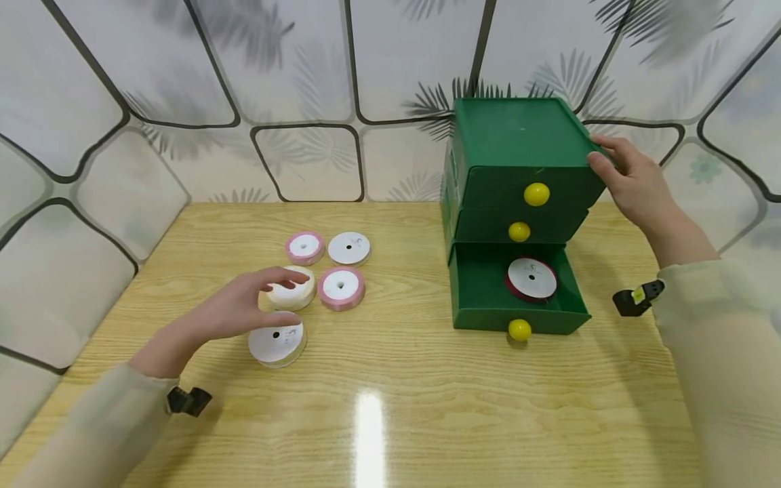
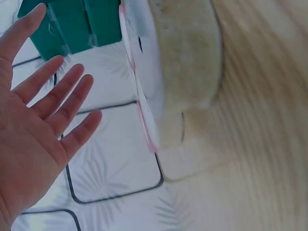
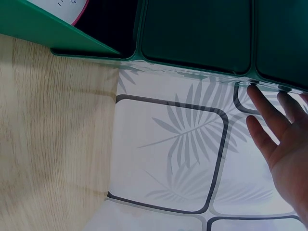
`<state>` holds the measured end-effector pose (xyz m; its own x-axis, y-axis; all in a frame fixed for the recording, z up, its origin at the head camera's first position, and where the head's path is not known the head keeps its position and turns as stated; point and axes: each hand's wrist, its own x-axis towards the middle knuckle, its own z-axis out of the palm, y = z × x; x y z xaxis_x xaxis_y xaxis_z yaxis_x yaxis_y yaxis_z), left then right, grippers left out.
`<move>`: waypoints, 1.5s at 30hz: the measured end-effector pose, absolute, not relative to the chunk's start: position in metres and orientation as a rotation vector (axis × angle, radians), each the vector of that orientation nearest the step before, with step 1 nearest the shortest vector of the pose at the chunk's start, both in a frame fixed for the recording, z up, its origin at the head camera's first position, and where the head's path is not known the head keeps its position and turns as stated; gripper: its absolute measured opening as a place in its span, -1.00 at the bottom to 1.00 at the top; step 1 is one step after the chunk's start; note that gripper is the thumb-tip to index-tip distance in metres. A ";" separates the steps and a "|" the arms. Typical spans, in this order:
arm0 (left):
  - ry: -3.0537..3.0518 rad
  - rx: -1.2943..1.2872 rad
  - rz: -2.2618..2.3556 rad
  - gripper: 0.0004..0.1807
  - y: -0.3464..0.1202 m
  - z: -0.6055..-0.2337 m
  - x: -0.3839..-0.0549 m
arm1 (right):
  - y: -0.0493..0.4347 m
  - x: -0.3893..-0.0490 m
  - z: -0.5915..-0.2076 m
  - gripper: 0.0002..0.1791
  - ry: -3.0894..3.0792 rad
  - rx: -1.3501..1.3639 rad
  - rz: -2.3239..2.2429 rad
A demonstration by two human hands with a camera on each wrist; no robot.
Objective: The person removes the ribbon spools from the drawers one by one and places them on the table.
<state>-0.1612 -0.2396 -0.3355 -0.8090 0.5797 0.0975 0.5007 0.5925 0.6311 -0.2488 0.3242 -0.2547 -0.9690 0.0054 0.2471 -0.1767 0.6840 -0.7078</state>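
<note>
My left hand point(image 1: 228, 313) hovers over two cream ribbon spools, fingers apart and nothing held. The front cream spool point(image 1: 268, 347) lies below the thumb; another cream spool point(image 1: 293, 298) is partly hidden behind the fingers. Beside them lie a pink ribbon spool point(image 1: 340, 287), a second pink spool point(image 1: 304, 248) and a white spool point(image 1: 349, 248). My right hand point(image 1: 641, 181) rests its fingers against the top right edge of a green drawer cabinet point(image 1: 518, 132). The bottom drawer point(image 1: 482, 318) is pulled out, holding a dark-red ribbon spool with a white face point(image 1: 532, 278).
Yellow round knobs mark the drawers, such as the top knob point(image 1: 537, 194); the upper two drawers are closed. The wooden table point(image 1: 427, 407) meets a patterned backdrop point(image 1: 308, 163) behind the cabinet. Each wrist carries a small black camera.
</note>
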 end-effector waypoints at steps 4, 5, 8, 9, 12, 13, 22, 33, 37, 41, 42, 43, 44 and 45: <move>2.660 0.964 1.092 -0.44 -0.220 -0.333 -0.176 | 0.325 -0.249 -0.255 -0.38 -2.669 0.138 1.156; 2.652 0.979 1.108 -0.45 -0.215 -0.332 -0.179 | 0.325 -0.249 -0.255 -0.39 -2.673 0.134 1.158; 2.626 1.024 1.159 -0.47 -0.200 -0.329 -0.189 | 0.325 -0.249 -0.254 -0.38 -2.676 0.140 1.157; 2.612 1.038 1.180 -0.47 -0.195 -0.328 -0.192 | 0.325 -0.249 -0.254 -0.38 -2.679 0.139 1.158; 2.568 1.048 1.252 -0.48 -0.176 -0.326 -0.202 | 0.324 -0.249 -0.254 -0.38 -2.680 0.137 1.158; 2.548 1.047 1.278 -0.48 -0.170 -0.326 -0.205 | 0.324 -0.249 -0.254 -0.37 -2.679 0.138 1.157; 2.424 1.093 1.347 -0.46 -0.109 -0.322 -0.224 | 0.324 -0.248 -0.255 -0.38 -2.664 0.160 1.154; 2.261 1.253 1.328 -0.39 -0.038 -0.325 -0.238 | 0.323 -0.247 -0.255 -0.37 -2.659 0.147 1.174; 2.218 1.305 1.269 -0.35 -0.012 -0.325 -0.236 | 0.323 -0.248 -0.256 -0.38 -2.656 0.144 1.170; 2.199 1.338 1.208 -0.31 0.009 -0.329 -0.236 | 0.323 -0.250 -0.257 -0.37 -2.646 0.148 1.163; 2.198 1.341 1.193 -0.30 0.013 -0.329 -0.237 | 0.323 -0.250 -0.257 -0.37 -2.645 0.147 1.162; 2.199 1.341 1.176 -0.29 0.018 -0.330 -0.237 | 0.323 -0.250 -0.257 -0.37 -2.644 0.145 1.165; 2.196 1.342 1.169 -0.29 0.022 -0.331 -0.238 | 0.323 -0.250 -0.258 -0.38 -2.643 0.146 1.165; 2.196 1.342 1.158 -0.28 0.026 -0.331 -0.239 | 0.323 -0.250 -0.258 -0.38 -2.643 0.146 1.167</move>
